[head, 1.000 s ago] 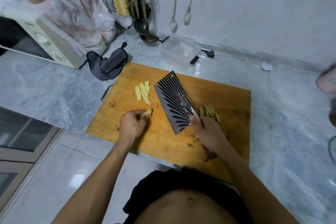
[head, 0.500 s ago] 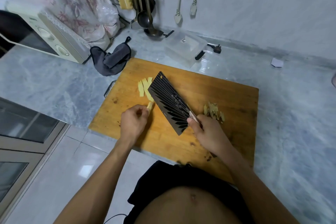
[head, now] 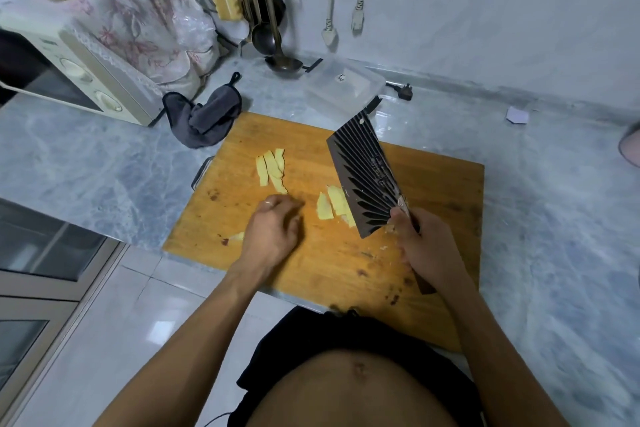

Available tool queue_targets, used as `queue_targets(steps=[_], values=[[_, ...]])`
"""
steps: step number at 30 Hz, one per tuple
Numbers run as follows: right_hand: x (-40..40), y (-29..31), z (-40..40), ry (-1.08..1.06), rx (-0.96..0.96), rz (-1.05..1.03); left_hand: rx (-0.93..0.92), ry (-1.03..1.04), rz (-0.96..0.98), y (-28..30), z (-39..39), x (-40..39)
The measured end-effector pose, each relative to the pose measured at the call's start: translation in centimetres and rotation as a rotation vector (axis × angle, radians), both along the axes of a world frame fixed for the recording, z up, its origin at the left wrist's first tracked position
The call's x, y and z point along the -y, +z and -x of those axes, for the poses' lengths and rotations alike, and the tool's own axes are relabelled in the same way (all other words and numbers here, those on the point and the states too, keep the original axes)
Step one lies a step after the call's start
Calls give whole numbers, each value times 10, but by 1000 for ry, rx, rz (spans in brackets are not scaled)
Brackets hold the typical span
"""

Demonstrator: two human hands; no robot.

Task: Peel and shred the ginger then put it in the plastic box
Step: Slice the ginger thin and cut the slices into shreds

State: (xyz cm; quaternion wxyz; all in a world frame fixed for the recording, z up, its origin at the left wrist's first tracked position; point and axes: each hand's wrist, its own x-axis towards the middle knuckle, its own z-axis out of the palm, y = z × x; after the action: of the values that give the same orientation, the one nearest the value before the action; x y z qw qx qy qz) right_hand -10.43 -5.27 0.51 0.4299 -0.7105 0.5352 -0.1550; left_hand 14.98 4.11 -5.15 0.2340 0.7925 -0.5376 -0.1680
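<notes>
Two fresh pale ginger slices (head: 330, 206) lie on the wooden cutting board (head: 311, 274), with several earlier strips (head: 272, 168) further back. My left hand (head: 273, 232) is blurred just left of the fresh slices, fingers loosely curled over the board, and nothing shows in it. My right hand (head: 427, 246) grips the handle of the dark ribbed cleaver (head: 365, 180), whose blade is lifted and tilted above the board right of the slices. The clear plastic box (head: 344, 85) sits behind the board near the wall.
A small ginger scrap (head: 237, 236) lies by my left wrist. A grey cloth (head: 204, 118) sits off the board's far left corner, beside a cream oven (head: 86, 80). Ladles (head: 273, 42) and a plug (head: 403, 92) are at the wall. The marble counter edge runs under the board's near side.
The cleaver has swung up and to the right, off the ginger. My left hand has let go of the ginger piece, which now lies as slices beside it.
</notes>
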Motion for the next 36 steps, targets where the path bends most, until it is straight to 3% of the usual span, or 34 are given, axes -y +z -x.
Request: queue_targets(steps=[3,9,12,15,19,23,25,27,29,32,36], values=[[2,-3,6,-45,7,6,49,-265,-85,4,18,29],[2,-4,20,-126,68,-11,344,-744,-178,11,31,78],[2,-3,24,-150,79,-8,363,-762,-209,3,28,75],[1,-1,27,-159,75,7,266,-721,-133,-5,8,59],[0,0,26,-147,82,-4,281,-699,-63,-15,-26,29],[2,2,12,-102,69,-63,405,-618,-82,-13,-61,6],[2,2,2,-78,75,-109,381,-541,-84,-8,-61,-6],[2,1,-9,-41,80,-123,306,-341,-49,-3,-47,-21],[0,-3,-20,-7,65,-124,216,23,-71,-2,-24,-40],[-2,-8,-33,13,49,-170,38,494,-288,-1,15,-57],[-4,-15,-45,24,25,-188,-82,635,-328,-14,40,-40]])
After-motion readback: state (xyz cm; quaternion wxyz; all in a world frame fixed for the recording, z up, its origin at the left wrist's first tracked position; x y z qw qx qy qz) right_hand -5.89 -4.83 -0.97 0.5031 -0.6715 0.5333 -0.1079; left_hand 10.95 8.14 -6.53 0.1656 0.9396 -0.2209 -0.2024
